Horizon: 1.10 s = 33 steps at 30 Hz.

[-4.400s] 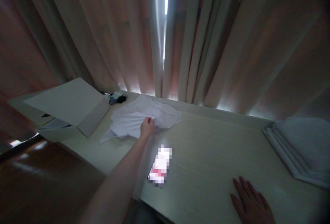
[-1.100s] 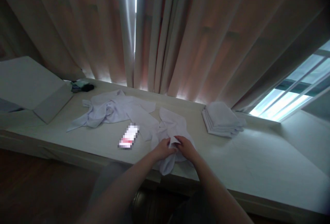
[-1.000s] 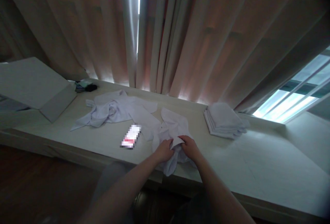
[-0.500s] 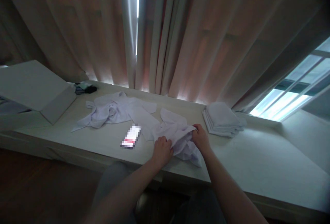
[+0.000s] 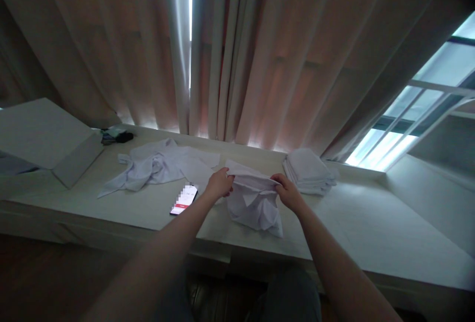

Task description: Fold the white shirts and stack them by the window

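A crumpled white cloth garment [image 5: 254,206] lies at the front middle of the white ledge, its upper edge pulled straight between my hands. My left hand [image 5: 221,183] is closed on the left end of that edge. At the other end, my right hand [image 5: 287,191] pinches the fabric. The lower part hangs in loose folds onto the ledge. To the left spreads another rumpled white garment [image 5: 156,163], partly overlapping the area behind my left hand. Whether the two pieces touch is hard to make out.
A phone [image 5: 184,199] with a lit screen lies left of my left forearm. Behind my right hand sits a folded white stack [image 5: 308,169]. An open white box [image 5: 48,134] and small dark cloths [image 5: 117,136] are at the far left. Curtains [image 5: 237,55] hang behind the ledge [image 5: 371,228].
My left hand has moved up and left to the garment's far edge, drawing it taut toward my right hand. The view has shifted slightly, and the folds now hang below the edge.
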Motion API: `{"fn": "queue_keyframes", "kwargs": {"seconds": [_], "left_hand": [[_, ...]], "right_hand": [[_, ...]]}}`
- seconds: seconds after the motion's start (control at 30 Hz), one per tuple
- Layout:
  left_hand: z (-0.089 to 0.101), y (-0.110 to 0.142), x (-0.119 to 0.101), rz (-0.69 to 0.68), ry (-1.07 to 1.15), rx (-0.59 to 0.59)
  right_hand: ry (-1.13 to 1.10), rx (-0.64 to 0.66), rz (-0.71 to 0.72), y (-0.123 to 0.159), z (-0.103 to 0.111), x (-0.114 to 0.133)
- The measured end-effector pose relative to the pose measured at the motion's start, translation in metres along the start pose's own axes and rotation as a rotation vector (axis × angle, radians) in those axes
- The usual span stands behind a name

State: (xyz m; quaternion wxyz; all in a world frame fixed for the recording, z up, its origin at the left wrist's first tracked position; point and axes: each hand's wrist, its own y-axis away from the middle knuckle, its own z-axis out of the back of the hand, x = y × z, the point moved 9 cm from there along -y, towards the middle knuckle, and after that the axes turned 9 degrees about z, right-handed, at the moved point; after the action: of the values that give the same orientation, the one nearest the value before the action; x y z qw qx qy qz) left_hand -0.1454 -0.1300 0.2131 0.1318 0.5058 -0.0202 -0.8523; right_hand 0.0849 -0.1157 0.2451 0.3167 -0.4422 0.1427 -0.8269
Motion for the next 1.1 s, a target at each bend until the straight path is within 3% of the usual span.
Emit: {"fn": "queue_keyframes", "kwargs": {"seconds": [0.13, 0.23, 0.37, 0.47, 0.57, 0.7, 0.8, 0.87, 1.1], "left_hand": [[-0.012, 0.009, -0.01, 0.04, 0.323, 0.233], [-0.006, 0.014, -0.019, -0.04, 0.455, 0.241], [0.009, 0.023, -0.039, -0.342, 0.276, 0.184], [0.02, 0.03, -0.046, -0.444, -0.09, 0.02], [0.03, 0.035, -0.048, -0.429, -0.392, -0.162], [0.045, 0.043, -0.062, -0.488, -0.424, -0.335], [0.052, 0.047, -0.083, -0.548, -0.39, -0.332], [0.059, 0.05, -0.102, -0.553, -0.355, -0.314], [0.111, 0.096, -0.206, -0.647, -0.426, -0.548]], "right_hand": [[-0.084, 0.114, -0.012, 0.0, 0.002, 0.016], [-0.106, 0.173, -0.049, 0.003, 0.005, 0.019], [-0.153, 0.272, -0.087, 0.011, 0.006, 0.024], [-0.061, 0.336, -0.025, 0.012, 0.006, 0.035], [0.093, 0.231, 0.076, 0.006, 0.015, 0.046], [0.213, 0.036, 0.213, -0.004, 0.032, 0.064], [0.335, -0.03, 0.198, -0.013, 0.047, 0.076], [0.447, -0.082, 0.163, -0.022, 0.064, 0.089], [0.624, -0.307, 0.263, -0.059, 0.139, 0.18]]}}
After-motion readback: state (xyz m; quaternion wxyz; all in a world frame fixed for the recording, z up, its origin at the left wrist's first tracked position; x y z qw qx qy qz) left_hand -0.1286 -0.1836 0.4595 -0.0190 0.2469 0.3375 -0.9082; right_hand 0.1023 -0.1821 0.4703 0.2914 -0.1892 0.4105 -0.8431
